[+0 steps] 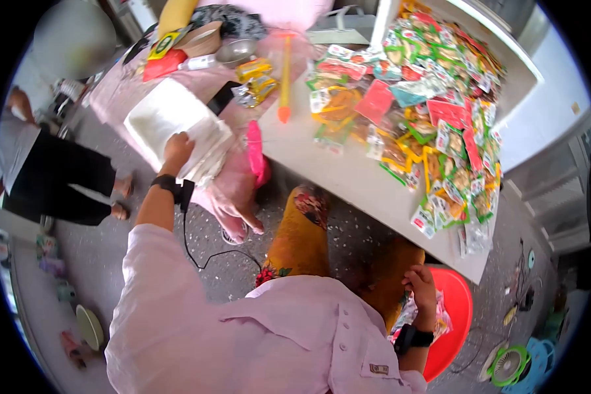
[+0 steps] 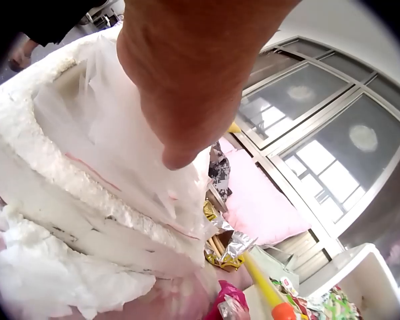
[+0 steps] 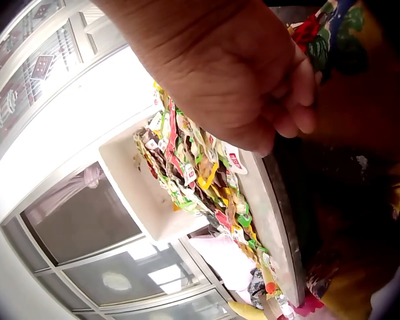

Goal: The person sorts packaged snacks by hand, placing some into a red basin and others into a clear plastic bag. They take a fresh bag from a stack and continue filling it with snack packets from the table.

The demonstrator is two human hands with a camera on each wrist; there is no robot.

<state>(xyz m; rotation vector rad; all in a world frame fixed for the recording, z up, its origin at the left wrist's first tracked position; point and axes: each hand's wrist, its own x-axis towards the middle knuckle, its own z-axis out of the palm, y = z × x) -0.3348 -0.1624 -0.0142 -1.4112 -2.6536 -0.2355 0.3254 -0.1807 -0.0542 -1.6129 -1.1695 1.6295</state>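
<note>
My left hand (image 1: 178,151) is over a white foam box (image 1: 146,121) lined with thin clear plastic. In the left wrist view the thumb points down over the plastic liner (image 2: 113,127), and the other fingers are hidden; I cannot tell whether they grip the plastic. Loosely curled and holding nothing, my right hand (image 1: 421,287) hangs by the table edge, above a red basin (image 1: 458,308) with packets inside. The right wrist view shows its bent fingers (image 3: 300,100) near the table's side. A large heap of colourful snack packets (image 1: 433,125) covers the table's far right.
A yellow stick with an orange tip (image 1: 285,79) lies across the table's left end (image 1: 295,148). Gold packets (image 1: 256,82), a metal bowl (image 1: 236,51) and a pink bag (image 1: 255,151) are near the box. Another person (image 1: 52,164) stands at left. A green fan (image 1: 507,365) sits at lower right.
</note>
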